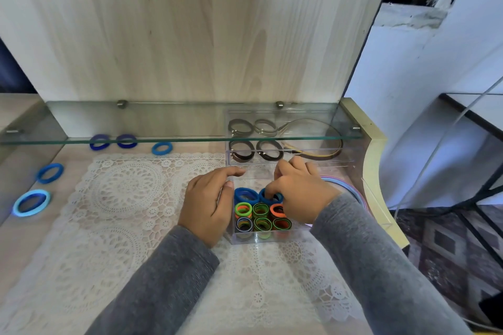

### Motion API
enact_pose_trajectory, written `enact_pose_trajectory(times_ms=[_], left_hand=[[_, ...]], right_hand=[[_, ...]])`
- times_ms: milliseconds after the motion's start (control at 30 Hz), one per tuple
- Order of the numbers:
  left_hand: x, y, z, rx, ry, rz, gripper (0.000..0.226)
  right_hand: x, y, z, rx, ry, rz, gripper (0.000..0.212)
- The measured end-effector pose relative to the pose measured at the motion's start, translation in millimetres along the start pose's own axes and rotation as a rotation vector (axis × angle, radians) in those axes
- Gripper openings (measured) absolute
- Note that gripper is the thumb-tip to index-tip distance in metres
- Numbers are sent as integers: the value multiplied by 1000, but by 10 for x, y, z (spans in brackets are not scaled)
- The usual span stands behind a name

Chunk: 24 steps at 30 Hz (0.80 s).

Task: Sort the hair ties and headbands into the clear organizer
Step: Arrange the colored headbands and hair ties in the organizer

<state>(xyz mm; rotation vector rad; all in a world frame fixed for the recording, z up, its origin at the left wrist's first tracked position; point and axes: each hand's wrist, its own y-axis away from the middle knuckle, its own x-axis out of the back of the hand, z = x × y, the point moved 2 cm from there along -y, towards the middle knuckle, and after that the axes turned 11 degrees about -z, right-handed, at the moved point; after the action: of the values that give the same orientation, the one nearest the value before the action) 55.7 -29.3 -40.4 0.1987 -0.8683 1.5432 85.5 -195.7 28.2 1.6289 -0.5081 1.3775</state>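
Fingers point(277, 187) of the right hand point(304, 193) pinched a blue hair tie point(264, 198) into the clear organizer point(258, 237); the left hand point(206, 204) lay flat, steadying it. Loose ties point(49, 173) at nine o'clock probably came next.

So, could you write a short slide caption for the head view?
Right hand pinches a blue hair tie in the clear organizer; left hand touches its side.

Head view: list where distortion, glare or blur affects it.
Head view: the wide-angle lens bows the glass shelf edge; the shelf's glass dulls the brown hair ties seen through it; the light blue hair tie at the left edge glows and smears; the centre is sharp, where the right hand pinches a blue hair tie in the clear organizer; light is even, shadows faint.
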Motion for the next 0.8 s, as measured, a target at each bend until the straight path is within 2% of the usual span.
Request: enact_pose_trajectory(times_ms=[400,633,800], left_hand=[[2,9,0,7,-21,10,35],[68,36,44,58,-164,89,34],[247,88,-51,193,-295,132,35]], right_hand=[[35,29,40,10,-79,46,37],[25,57,97,-30,-241,255,39],[8,18,-134,-28,-380,528,29]])
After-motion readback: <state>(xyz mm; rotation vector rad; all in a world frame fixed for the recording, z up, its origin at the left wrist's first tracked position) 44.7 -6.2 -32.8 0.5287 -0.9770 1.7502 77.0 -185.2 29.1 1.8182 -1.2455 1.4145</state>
